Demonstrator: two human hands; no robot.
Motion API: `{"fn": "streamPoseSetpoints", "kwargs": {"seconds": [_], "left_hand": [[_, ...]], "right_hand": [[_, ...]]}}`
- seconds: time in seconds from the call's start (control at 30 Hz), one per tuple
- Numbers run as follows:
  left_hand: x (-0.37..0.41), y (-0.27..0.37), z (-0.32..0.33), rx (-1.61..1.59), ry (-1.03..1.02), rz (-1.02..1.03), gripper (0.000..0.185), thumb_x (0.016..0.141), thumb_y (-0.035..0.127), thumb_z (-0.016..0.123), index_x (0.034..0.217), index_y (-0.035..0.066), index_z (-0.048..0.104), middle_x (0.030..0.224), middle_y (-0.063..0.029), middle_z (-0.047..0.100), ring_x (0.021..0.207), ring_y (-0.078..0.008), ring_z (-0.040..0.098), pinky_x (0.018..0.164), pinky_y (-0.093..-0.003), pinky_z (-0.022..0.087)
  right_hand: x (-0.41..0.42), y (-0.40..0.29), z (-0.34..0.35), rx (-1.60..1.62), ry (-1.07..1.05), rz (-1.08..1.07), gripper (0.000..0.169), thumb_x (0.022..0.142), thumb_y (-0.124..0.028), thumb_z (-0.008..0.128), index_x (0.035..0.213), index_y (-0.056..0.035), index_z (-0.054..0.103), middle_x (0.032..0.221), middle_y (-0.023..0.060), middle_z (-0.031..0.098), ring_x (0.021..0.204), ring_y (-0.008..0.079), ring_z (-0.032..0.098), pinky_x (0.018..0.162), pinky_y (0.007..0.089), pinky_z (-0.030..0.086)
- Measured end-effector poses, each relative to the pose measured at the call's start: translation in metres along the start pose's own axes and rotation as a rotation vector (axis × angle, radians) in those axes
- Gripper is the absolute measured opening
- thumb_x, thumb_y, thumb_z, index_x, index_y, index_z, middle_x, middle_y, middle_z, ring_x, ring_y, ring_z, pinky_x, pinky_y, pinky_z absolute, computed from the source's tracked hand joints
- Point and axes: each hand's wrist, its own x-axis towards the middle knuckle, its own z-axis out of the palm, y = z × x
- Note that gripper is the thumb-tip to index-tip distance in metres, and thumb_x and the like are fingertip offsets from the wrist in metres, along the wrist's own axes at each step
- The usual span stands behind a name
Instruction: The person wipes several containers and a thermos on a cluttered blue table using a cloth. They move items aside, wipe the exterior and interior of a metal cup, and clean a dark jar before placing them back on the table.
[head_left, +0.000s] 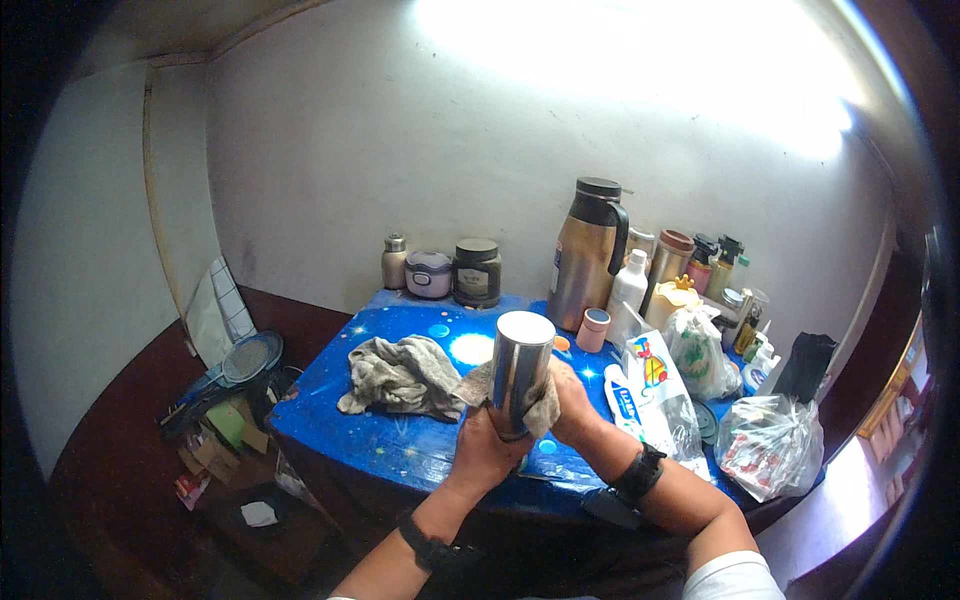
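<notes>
My left hand (491, 450) grips the lower part of a shiny metal cylinder (517, 371), likely a tumbler or flask, held nearly upright over the table with its pale round end facing up. At its right side, my right hand (574, 401) presses a grey-beige cloth (544, 409) against the metal; part of the cloth also shows on the cylinder's left. Behind and left of the hands, a crumpled grey cloth (401, 375) lies on the blue space-patterned tabletop (330, 420).
A large thermos jug (589, 255), a white bottle (628, 285) and a pink cup (593, 330) stand beyond the hands. To the right are a toothpaste tube (624, 405) and plastic bags (772, 446). A lidded jar (477, 274) and lunch box (428, 275) stand by the wall.
</notes>
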Motion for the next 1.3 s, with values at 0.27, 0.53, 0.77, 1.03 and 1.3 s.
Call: {"fn": "streamPoseSetpoints", "kwargs": {"seconds": [0.27,0.53,0.77,1.03,1.3], "left_hand": [[-0.008,-0.008,0.003,0.127,0.119,0.076,0.101,0.059,0.034,0.083,0.131,0.004,0.017,0.123,-0.0237,0.031,0.116,-0.0407,0.035,0.097,-0.0475,0.032],[-0.014,-0.016,-0.010,0.099,0.031,0.107,0.133,0.044,0.059,0.078,0.142,0.006,0.005,0.137,-0.0275,0.021,0.128,-0.0421,0.025,0.103,-0.0478,0.028],[-0.033,-0.009,-0.029,0.118,0.163,0.044,0.115,0.049,0.048,0.082,0.137,0.001,0.024,0.133,-0.0193,0.035,0.120,-0.0310,0.042,0.098,-0.0411,0.037],[-0.037,-0.018,-0.032,-0.040,0.324,0.063,0.082,0.063,0.044,0.077,0.122,0.001,0.042,0.115,-0.0141,0.049,0.105,-0.0247,0.052,0.091,-0.0372,0.041],[-0.038,-0.018,-0.032,-0.148,0.361,0.054,0.069,0.071,0.044,0.073,0.117,0.000,0.045,0.107,-0.0121,0.051,0.101,-0.0224,0.052,0.089,-0.0354,0.041]], "right_hand": [[-0.042,0.022,0.018,0.504,-0.151,0.438,0.030,0.093,-0.025,0.040,0.106,-0.0011,0.054,0.093,0.0181,0.062,0.087,0.0312,0.060,0.076,0.0365,0.047],[-0.069,0.007,-0.028,-0.335,-0.429,-0.076,0.028,0.077,-0.019,0.058,0.099,-0.0032,0.054,0.104,0.0161,0.058,0.103,0.0332,0.053,0.090,0.0461,0.039],[-0.026,-0.023,-0.051,0.184,-0.285,0.341,0.070,0.063,-0.029,0.081,0.117,-0.0003,0.047,0.117,0.0181,0.054,0.112,0.0291,0.050,0.094,0.0359,0.041],[-0.010,-0.023,-0.004,0.444,-0.461,0.451,0.063,0.060,-0.020,0.081,0.114,-0.0062,0.052,0.104,0.0102,0.063,0.099,0.0186,0.059,0.086,0.0314,0.045],[0.005,-0.024,-0.001,0.367,-0.433,0.413,0.048,0.062,-0.022,0.079,0.101,-0.0016,0.059,0.095,0.0129,0.065,0.089,0.0204,0.062,0.081,0.0326,0.048]]}}
